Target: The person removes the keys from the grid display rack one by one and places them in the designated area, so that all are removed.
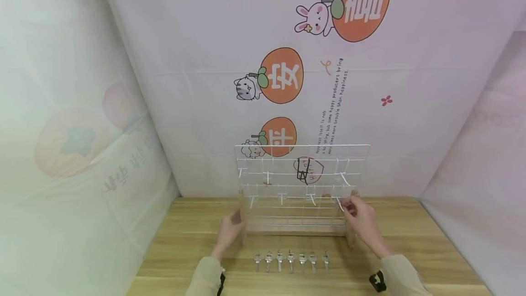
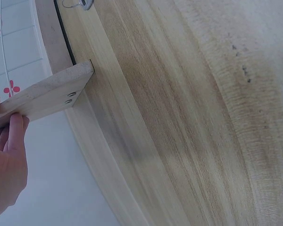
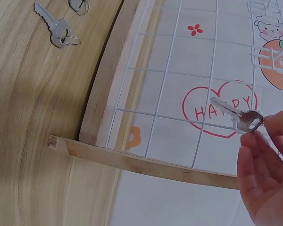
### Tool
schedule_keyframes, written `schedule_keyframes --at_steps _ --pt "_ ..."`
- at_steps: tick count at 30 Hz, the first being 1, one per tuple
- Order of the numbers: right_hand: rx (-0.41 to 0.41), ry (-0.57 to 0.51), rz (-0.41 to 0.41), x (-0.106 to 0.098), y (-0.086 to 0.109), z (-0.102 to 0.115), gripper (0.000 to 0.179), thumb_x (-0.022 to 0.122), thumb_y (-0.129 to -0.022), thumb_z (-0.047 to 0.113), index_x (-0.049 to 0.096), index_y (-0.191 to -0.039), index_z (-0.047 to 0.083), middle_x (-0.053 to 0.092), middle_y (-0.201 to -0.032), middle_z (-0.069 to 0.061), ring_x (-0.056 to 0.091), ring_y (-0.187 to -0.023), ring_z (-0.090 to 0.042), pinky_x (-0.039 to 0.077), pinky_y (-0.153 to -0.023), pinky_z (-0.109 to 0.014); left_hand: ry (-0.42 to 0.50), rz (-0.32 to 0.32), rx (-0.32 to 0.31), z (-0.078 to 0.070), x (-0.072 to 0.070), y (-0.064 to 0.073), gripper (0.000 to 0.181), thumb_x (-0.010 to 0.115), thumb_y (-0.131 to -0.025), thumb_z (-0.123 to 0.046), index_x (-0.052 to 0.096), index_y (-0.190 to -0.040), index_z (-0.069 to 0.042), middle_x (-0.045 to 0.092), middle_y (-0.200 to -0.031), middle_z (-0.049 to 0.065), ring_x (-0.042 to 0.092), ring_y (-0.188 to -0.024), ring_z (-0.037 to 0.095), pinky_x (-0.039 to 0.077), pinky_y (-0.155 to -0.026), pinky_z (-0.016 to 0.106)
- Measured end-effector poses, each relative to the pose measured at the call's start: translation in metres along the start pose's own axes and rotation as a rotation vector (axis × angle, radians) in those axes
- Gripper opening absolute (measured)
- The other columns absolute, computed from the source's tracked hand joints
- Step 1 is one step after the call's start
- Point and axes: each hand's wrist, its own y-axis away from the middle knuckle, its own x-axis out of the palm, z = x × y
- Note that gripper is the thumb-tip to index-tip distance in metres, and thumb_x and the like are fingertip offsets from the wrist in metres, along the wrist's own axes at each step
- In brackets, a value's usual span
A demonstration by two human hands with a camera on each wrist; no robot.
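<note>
A white wire grid rack (image 1: 302, 145) stands upright in a wooden frame, with several white hooks on its wires. My left hand (image 1: 231, 231) grips the rack's left wooden post (image 2: 47, 89), thumb on one side and fingers on the other. At the rack's right side, my right hand (image 1: 363, 219) pinches a silver key (image 3: 228, 109) by its head, close to a lower-right white hook (image 1: 340, 204). Whether the key's ring touches that hook is hidden by the fingers. In front of the rack, several silver keys (image 1: 291, 257) with small rings lie in a row.
The wood-grain table (image 1: 197, 223) carries the rack. Behind it hangs a white cloth (image 1: 205, 118) with cartoon prints, and more cloth closes both sides. A small black piece (image 1: 302, 175) sits on the upper wires. Each sleeve has something black near the cuff.
</note>
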Motion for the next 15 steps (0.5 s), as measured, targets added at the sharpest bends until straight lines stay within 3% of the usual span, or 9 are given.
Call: schedule_keyframes --at_steps 6,15 --pt "0.025 0.001 0.039 -0.0051 0.0030 0.0048 0.018 0.071 -0.083 -0.006 0.066 -0.098 0.002 0.074 -0.092 -0.012 0.070 -0.080 -0.025 0.059 -0.069 -0.015 0.013 0.003 -0.004 -0.0006 0.0002 -0.0008 0.050 0.069 -0.090 -0.008 0.053 -0.135 0.008 0.064 -0.127 0.029 0.064 -0.117 0.043 0.058 -0.097 0.048" --pt "0.027 -0.005 0.050 -0.0083 0.0072 0.0059 0.014 0.071 -0.084 -0.003 0.066 -0.096 0.003 0.072 -0.090 -0.010 0.070 -0.078 -0.022 0.058 -0.069 -0.014 0.005 0.000 0.006 -0.0009 -0.0002 0.0001 0.049 0.069 -0.090 -0.009 0.054 -0.134 0.007 0.064 -0.127 0.029 0.063 -0.117 0.044 0.058 -0.097 0.048"
